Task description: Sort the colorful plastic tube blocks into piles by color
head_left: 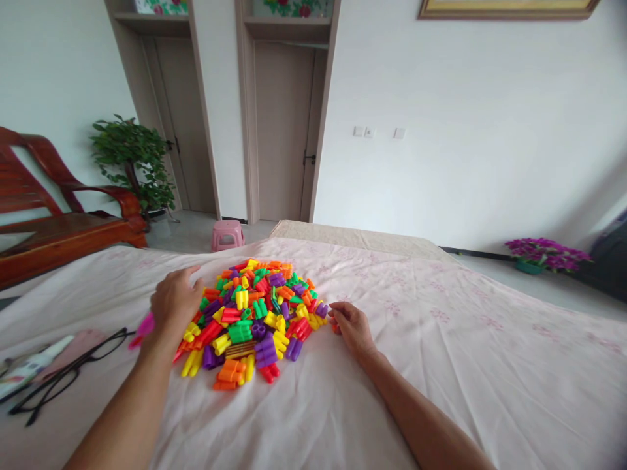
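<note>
A heap of colourful plastic toy blocks [240, 333], shaped like joined bullets in red, yellow, green, purple and orange, lies on the pink patterned sheet [406, 365]. At the heap's left edge is my left hand [175, 297], its thumb and index finger apart; the other fingers are mostly hidden, and nothing shows in its grasp. My right hand [351, 328] rests low beside the right edge, fingers curled and pinched. A small orange-red toy block [335, 326] peeks out at those fingertips, partly covered by them.
Black-framed glasses [73, 373], a white tube [42, 363] and a bright pink object [145, 325] lie at the left. Beyond the sheet stand a pink stool [228, 235], a wooden bench [73, 215], a green plant [132, 160] and purple flowers [546, 253].
</note>
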The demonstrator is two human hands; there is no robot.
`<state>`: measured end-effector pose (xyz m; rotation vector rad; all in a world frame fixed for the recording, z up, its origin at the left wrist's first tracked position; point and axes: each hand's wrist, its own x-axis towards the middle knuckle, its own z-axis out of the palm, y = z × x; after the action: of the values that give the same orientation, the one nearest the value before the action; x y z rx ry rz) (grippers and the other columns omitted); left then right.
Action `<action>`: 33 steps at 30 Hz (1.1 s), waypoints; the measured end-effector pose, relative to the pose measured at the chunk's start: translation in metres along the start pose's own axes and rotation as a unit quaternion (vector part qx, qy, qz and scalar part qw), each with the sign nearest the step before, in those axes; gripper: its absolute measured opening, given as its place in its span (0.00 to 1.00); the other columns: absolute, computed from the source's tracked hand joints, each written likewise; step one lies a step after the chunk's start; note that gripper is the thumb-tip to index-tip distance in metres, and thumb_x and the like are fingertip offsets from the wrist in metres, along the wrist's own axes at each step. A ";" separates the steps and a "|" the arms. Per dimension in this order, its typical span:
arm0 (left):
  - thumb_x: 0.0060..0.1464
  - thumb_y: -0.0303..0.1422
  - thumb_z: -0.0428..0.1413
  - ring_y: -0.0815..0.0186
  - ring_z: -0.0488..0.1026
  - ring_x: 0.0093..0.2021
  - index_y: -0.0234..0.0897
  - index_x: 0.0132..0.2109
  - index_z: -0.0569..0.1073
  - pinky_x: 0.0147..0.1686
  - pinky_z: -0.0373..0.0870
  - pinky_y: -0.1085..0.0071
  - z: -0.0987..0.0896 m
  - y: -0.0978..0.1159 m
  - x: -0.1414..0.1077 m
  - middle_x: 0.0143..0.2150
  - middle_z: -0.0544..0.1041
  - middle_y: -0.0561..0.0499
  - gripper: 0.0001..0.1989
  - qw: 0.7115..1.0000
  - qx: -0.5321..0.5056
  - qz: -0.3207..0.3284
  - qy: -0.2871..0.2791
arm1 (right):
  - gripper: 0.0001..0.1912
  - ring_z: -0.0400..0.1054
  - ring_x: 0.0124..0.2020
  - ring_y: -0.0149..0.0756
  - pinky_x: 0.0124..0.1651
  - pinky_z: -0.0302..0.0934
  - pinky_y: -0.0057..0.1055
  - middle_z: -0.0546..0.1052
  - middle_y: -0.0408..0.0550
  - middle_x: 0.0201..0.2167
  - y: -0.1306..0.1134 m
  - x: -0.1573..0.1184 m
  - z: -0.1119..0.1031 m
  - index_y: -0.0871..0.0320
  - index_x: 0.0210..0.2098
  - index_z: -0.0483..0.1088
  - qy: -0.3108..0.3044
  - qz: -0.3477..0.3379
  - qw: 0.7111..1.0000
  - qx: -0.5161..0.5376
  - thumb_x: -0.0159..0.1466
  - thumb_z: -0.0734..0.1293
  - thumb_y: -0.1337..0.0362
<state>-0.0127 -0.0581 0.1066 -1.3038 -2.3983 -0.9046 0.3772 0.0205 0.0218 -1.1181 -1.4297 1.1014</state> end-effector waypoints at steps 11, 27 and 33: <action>0.64 0.38 0.46 0.57 0.71 0.57 0.36 0.55 0.75 0.61 0.64 0.58 0.034 0.060 -0.035 0.54 0.78 0.43 0.20 0.956 -0.120 0.268 0.004 | 0.12 0.74 0.31 0.38 0.34 0.68 0.32 0.80 0.47 0.33 0.003 0.000 -0.002 0.55 0.40 0.77 -0.006 -0.096 0.987 -0.130 0.62 0.63 0.60; 0.64 0.39 0.46 0.55 0.70 0.59 0.40 0.52 0.78 0.61 0.65 0.58 0.055 0.053 -0.043 0.57 0.75 0.43 0.19 0.964 -0.061 0.256 -0.027 | 0.29 0.63 0.60 0.46 0.62 0.60 0.45 0.71 0.54 0.60 -0.002 0.014 0.035 0.54 0.67 0.58 -0.066 -0.305 0.880 -0.358 0.66 0.61 0.67; 0.65 0.38 0.45 0.54 0.70 0.59 0.38 0.52 0.78 0.60 0.66 0.57 0.054 0.054 -0.045 0.56 0.75 0.41 0.20 0.964 -0.054 0.258 -0.023 | 0.29 0.68 0.53 0.45 0.56 0.63 0.40 0.77 0.52 0.52 -0.007 0.013 0.035 0.52 0.66 0.61 -0.079 -0.291 0.881 -0.365 0.66 0.62 0.68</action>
<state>0.0605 -0.0318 0.0639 -1.8835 -1.9029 -0.8575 0.3409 0.0295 0.0265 -0.9750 -2.2200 0.2032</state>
